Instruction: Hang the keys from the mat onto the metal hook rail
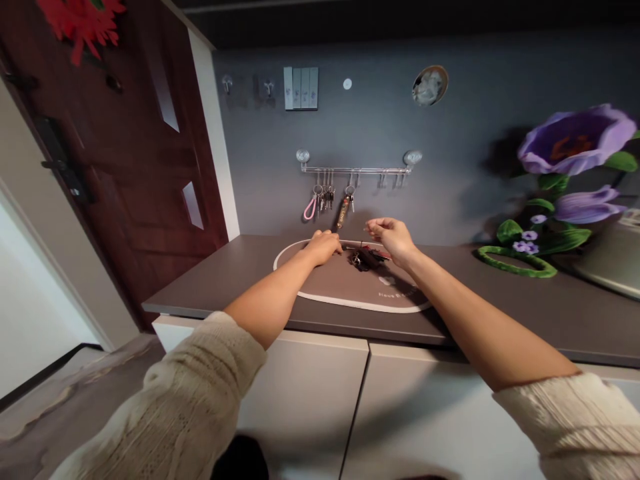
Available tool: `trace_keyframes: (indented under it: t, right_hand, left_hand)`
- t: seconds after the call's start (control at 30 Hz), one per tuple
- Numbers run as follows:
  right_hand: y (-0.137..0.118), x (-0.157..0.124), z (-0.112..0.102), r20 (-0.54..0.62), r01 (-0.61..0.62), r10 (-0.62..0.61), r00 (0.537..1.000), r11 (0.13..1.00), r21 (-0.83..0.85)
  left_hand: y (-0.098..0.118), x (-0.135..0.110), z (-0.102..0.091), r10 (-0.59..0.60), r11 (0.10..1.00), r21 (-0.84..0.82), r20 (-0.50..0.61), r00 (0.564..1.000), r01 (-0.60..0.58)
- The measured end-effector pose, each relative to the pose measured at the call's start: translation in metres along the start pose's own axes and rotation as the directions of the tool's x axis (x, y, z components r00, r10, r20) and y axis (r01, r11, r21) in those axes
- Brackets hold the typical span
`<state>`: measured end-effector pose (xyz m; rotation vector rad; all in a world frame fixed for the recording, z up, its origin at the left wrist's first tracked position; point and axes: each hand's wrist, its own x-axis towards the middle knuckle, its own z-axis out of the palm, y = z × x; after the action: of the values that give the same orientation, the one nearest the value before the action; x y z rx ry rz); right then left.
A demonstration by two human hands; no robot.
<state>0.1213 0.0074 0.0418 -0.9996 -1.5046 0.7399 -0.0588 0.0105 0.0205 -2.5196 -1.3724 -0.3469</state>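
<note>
A dark bunch of keys lay on the mat, which rested on the table. The bunch lay near both hands: at about three o'clock from the left hand and between seven and eight o'clock from the right hand.

The left hand was low over the mat's far edge, its fingers bent downward; their undersides were hidden, so I could not tell whether they held or merely touched something. The right hand was raised beyond the bunch, thumb and fingers drawn toward one another, but I could not make out whether they pinched anything.

A strap hung from the rack on the wall, at about one o'clock from the left hand and ten o'clock from the right; its lower end was hard to follow near the left fingers. A pink loop hung at eleven o'clock from the left hand.

The separate pieces of the dark bunch ran together, and the right hand and wrist stood close against its right end. The right forearm covered part of the mat's lettering. At two o'clock, the purple flower had its leaves cut off by the picture's edge.
</note>
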Motion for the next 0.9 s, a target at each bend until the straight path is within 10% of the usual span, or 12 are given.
trace_keyframes:
  t: [0.67, 0.9]
  right_hand:
    - [-0.008, -0.01, 0.006, -0.006, -0.109, 0.109, 0.994, 0.994, 0.018]
    - [0.0, -0.005, 0.006, 0.002, -0.074, 0.074, 0.997, 0.997, 0.012]
  left_hand:
    - [-0.014, -0.005, 0.001, -0.137, 0.956, -0.263, -0.012, 0.99, 0.129]
    - [-0.006, -0.006, -0.004, -0.062, 0.995, -0.08, -0.015, 0.998, 0.061]
